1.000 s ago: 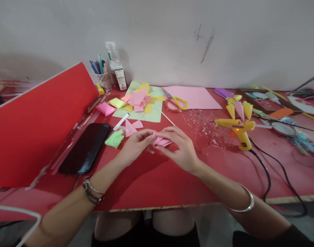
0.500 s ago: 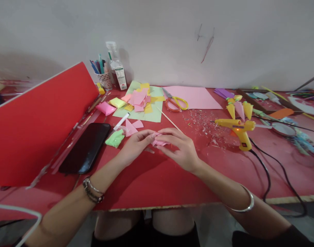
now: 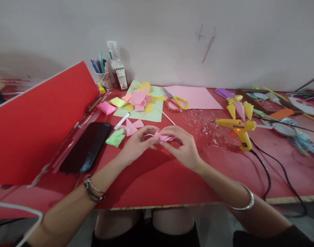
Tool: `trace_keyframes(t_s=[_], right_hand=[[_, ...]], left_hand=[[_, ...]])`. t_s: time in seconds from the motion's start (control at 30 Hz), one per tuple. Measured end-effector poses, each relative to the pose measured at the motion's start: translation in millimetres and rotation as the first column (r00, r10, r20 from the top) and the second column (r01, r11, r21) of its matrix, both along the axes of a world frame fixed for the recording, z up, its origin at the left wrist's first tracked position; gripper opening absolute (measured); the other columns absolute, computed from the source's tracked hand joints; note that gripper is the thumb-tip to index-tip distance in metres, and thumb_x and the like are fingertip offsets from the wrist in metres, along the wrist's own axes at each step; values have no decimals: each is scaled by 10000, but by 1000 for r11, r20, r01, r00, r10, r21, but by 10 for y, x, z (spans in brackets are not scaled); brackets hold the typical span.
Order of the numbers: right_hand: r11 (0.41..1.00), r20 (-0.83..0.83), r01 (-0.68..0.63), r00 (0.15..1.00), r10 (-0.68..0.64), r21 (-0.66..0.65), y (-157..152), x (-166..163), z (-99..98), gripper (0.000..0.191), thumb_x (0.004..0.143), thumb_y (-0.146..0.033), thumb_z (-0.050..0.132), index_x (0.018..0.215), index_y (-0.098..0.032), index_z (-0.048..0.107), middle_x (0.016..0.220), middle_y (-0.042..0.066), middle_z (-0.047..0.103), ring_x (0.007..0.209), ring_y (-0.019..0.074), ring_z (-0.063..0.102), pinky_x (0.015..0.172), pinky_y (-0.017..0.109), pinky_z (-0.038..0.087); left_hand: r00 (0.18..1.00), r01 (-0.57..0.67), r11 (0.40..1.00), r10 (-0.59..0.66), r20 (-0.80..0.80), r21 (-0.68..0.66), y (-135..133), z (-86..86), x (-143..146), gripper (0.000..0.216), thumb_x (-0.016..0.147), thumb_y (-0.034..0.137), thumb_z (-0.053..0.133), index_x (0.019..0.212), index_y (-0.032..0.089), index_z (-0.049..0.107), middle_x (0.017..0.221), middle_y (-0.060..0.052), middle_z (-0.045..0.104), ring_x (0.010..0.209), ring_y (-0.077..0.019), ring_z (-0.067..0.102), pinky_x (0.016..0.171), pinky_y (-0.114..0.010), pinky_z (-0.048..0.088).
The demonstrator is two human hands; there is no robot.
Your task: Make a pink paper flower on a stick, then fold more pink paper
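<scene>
Red-topped table [image 3: 157,185], pale rough front edge, spans the frame. Left of centre: black rectangular smartphone [image 3: 86,147], bright green soft packet [image 3: 116,138]. Upper centre: pale green paper sheet [image 3: 154,117]; right of it, light pink paper sheet [image 3: 203,97]. Right: yellow plastic glue gun [image 3: 235,126].

Two hands [image 3: 181,147] share one folded pink piece [image 3: 165,137]. On the one table [image 3: 151,185] are one phone [image 3: 86,147], one glue gun [image 3: 235,127], one pair of scissors [image 3: 176,103], one bottle [image 3: 118,73], one cup [image 3: 105,81], three cones [image 3: 240,110], two yellow and one pink, one thin stick [image 3: 166,116] and at least three small packets [image 3: 106,107]. The overlapping paper scraps [image 3: 140,97] defy counting.
</scene>
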State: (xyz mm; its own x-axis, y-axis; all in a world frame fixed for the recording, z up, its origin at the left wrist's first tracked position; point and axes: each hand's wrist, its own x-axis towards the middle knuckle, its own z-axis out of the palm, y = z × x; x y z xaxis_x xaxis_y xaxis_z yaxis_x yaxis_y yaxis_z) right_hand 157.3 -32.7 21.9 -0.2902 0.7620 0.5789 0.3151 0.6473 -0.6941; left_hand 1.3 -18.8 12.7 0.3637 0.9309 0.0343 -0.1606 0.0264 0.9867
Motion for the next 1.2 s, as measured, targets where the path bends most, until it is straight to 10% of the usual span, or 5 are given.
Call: trace_keyframes(t_s=[1.2], right_hand=[[992,-76,2,997,-12,-128,25,-10,-45,195,748,-184,541,931,-237,578,903,12,619,834,118,555,739,272,456]], left_hand=[[993,-35,993,47,-105,108,1,27,-3,194,709,320,546,835,173,530,583,63,513,541,-65,493,560,-204,443]])
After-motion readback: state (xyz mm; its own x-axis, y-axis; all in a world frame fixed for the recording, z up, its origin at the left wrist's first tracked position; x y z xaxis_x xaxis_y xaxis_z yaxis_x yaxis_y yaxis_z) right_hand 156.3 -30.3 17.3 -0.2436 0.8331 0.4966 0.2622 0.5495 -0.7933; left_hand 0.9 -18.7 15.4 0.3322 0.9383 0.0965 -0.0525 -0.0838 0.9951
